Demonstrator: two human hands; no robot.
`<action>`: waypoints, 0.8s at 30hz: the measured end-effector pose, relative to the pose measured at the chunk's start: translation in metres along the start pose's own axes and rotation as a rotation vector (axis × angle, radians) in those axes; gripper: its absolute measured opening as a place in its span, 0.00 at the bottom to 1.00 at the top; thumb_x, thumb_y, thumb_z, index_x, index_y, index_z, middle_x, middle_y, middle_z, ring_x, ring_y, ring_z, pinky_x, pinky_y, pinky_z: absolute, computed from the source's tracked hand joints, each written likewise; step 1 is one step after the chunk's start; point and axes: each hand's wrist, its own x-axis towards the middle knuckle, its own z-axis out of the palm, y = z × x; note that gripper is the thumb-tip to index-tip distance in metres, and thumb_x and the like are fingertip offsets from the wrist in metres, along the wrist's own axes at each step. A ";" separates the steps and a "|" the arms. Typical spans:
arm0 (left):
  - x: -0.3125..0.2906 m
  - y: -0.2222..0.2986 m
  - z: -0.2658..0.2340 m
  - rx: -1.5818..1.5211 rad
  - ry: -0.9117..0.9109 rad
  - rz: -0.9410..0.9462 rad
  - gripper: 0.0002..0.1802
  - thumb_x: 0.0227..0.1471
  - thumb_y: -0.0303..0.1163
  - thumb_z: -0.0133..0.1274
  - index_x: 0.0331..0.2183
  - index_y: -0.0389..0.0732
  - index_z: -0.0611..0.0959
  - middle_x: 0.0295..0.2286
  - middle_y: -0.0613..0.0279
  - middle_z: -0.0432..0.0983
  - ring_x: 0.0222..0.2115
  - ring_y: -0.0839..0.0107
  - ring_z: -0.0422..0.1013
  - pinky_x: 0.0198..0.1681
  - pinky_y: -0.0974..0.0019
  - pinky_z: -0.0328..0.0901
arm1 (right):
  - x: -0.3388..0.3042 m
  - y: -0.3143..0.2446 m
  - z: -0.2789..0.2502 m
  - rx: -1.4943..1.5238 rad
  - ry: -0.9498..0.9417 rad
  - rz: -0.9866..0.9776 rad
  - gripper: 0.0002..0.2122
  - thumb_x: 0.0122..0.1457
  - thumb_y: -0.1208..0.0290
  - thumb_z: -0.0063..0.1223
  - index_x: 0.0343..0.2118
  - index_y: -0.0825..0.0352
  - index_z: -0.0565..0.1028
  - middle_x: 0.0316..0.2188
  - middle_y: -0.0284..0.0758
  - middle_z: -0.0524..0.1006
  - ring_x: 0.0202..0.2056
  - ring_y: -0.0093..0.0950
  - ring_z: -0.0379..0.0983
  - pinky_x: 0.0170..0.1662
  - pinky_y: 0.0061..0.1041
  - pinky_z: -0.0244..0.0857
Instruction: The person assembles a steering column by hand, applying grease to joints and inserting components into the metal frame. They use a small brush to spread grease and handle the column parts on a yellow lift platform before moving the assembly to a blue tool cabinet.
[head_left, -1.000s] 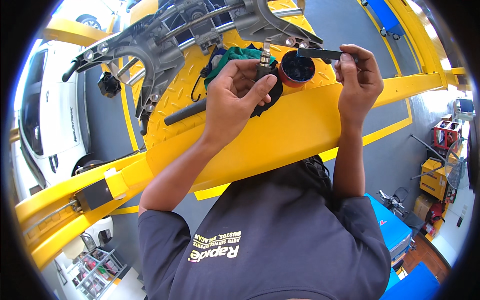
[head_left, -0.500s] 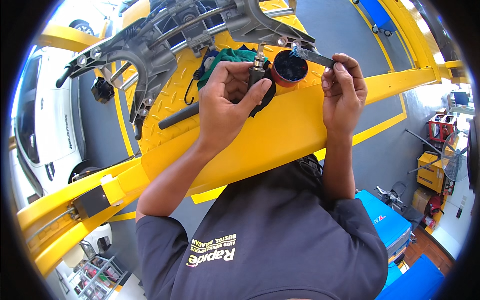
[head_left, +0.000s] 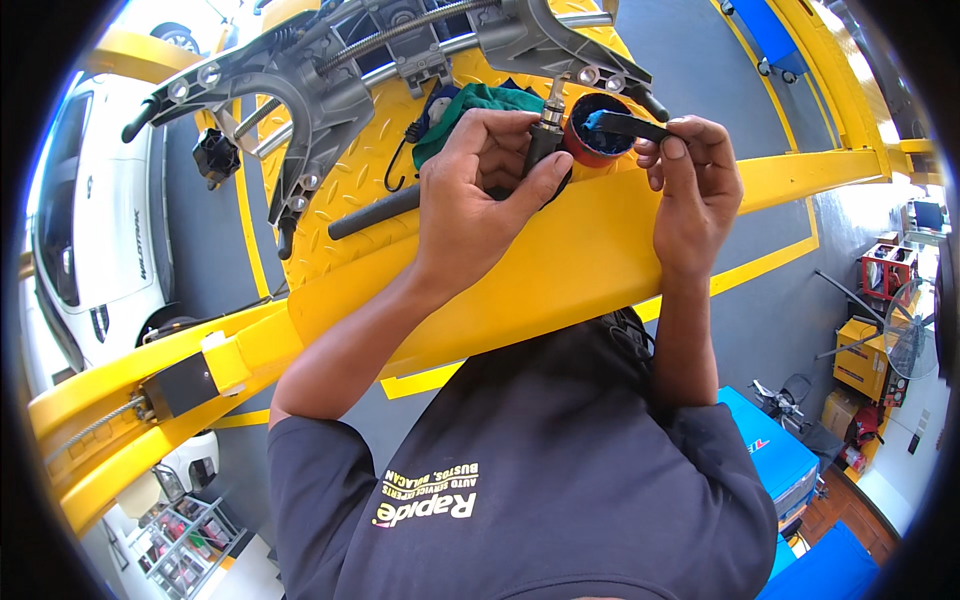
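Note:
My left hand (head_left: 470,205) is closed around a black cylindrical part (head_left: 543,146) with a shiny metal end pointing up and away. A flat dark strip (head_left: 640,128) is pinched between the thumb and fingers of my right hand (head_left: 702,195). Blue grease clings to the strip's far tip, which lies over the mouth of a round red tub (head_left: 598,158). Dark blue grease coats the tub's inside; whether the tip touches it I cannot tell. The tub stands just right of the black part, on a yellow tread-plate surface (head_left: 345,190).
A yellow beam (head_left: 560,250) runs across in front of me. Beyond my hands stands a grey metal clamp frame (head_left: 330,100) with threaded rods. A green cloth (head_left: 490,98) and a black bar (head_left: 375,210) lie by my left hand. A white vehicle (head_left: 110,220) is at the left.
The strip's greasy tip has gone from the tub's upper right edge to over its mouth. My left hand still grips the black part, now tilted a little to the right.

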 end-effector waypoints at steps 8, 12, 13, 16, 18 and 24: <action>0.000 0.000 0.000 0.024 -0.007 0.059 0.21 0.56 0.29 0.70 0.47 0.33 0.79 0.35 0.59 0.85 0.33 0.80 0.81 0.38 0.74 0.76 | 0.000 0.000 -0.002 -0.015 -0.033 0.025 0.07 0.70 0.76 0.57 0.48 0.70 0.76 0.37 0.35 0.83 0.40 0.24 0.84 0.38 0.17 0.70; -0.002 0.001 -0.002 0.040 -0.027 0.076 0.21 0.57 0.29 0.70 0.47 0.32 0.79 0.35 0.58 0.85 0.34 0.80 0.81 0.38 0.74 0.76 | 0.000 -0.001 0.002 0.000 -0.035 0.038 0.07 0.70 0.76 0.57 0.48 0.71 0.76 0.37 0.35 0.83 0.38 0.22 0.82 0.38 0.17 0.70; -0.002 0.001 -0.002 0.043 -0.029 0.075 0.21 0.57 0.29 0.70 0.47 0.32 0.79 0.35 0.58 0.85 0.34 0.80 0.81 0.38 0.74 0.76 | 0.000 -0.001 0.002 0.016 -0.036 0.043 0.07 0.70 0.76 0.57 0.48 0.71 0.76 0.38 0.35 0.83 0.38 0.22 0.82 0.38 0.17 0.70; -0.003 0.001 -0.002 0.048 -0.033 0.075 0.21 0.56 0.29 0.70 0.47 0.32 0.80 0.35 0.58 0.85 0.34 0.80 0.81 0.39 0.74 0.76 | -0.001 0.000 -0.001 0.024 -0.074 0.043 0.08 0.71 0.75 0.56 0.49 0.70 0.76 0.38 0.34 0.83 0.39 0.21 0.82 0.40 0.15 0.70; -0.003 0.001 -0.001 0.048 -0.033 0.084 0.21 0.56 0.29 0.70 0.48 0.32 0.80 0.34 0.59 0.85 0.34 0.80 0.81 0.39 0.74 0.76 | 0.000 0.001 -0.003 0.021 -0.081 0.041 0.08 0.71 0.75 0.57 0.49 0.70 0.76 0.38 0.34 0.82 0.39 0.21 0.82 0.39 0.15 0.70; -0.004 0.000 -0.001 0.095 -0.050 0.126 0.21 0.56 0.28 0.70 0.47 0.33 0.80 0.35 0.59 0.85 0.34 0.80 0.81 0.38 0.74 0.76 | 0.000 -0.001 0.000 0.015 -0.048 0.032 0.07 0.70 0.77 0.56 0.48 0.70 0.77 0.37 0.34 0.83 0.38 0.20 0.81 0.38 0.16 0.69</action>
